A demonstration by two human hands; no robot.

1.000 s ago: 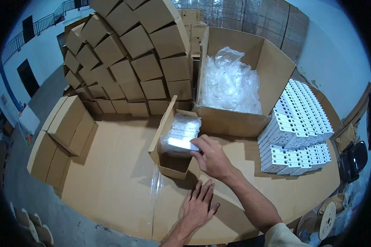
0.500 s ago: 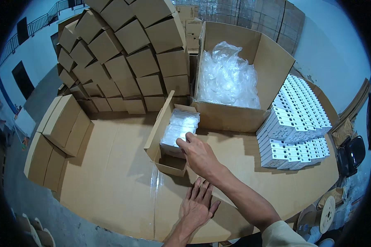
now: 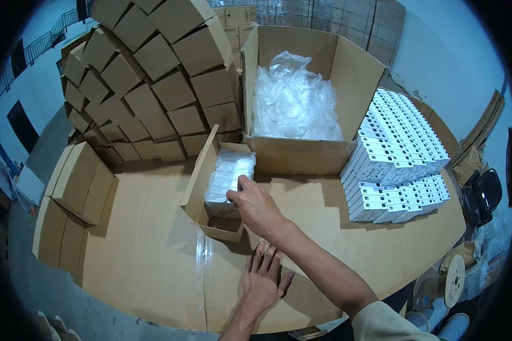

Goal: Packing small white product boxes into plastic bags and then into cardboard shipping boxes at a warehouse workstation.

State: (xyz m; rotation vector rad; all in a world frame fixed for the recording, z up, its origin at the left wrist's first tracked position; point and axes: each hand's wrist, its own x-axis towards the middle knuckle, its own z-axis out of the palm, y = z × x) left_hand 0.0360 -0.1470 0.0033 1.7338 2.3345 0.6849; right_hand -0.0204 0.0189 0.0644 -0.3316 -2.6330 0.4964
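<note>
A small open cardboard box (image 3: 223, 233) stands mid-table with its flap raised on the left. Inside it, several packs wrapped in clear plastic (image 3: 227, 173) form a row, leaving a gap at the near end. My right hand (image 3: 257, 207) is over the box's right side, fingers curled and thumb side touching or almost touching the wrapped packs. Whatever those fingers may pinch is hidden. Palm down on the cardboard-covered table (image 3: 153, 244), my left hand (image 3: 261, 284) rests just nearer than the box, its fingers stretched out and holding nothing.
Behind stands a large open carton (image 3: 301, 156) filled with crumpled clear plastic bags (image 3: 296, 102). Stacked white boxes (image 3: 395, 153) rise at the right. A wall of brown boxes (image 3: 153, 85) fills the back left, and more brown boxes (image 3: 77, 187) line the left edge.
The whole view has shifted, so most things appear further left. Relative to the small box, both hands stay almost where they were.
</note>
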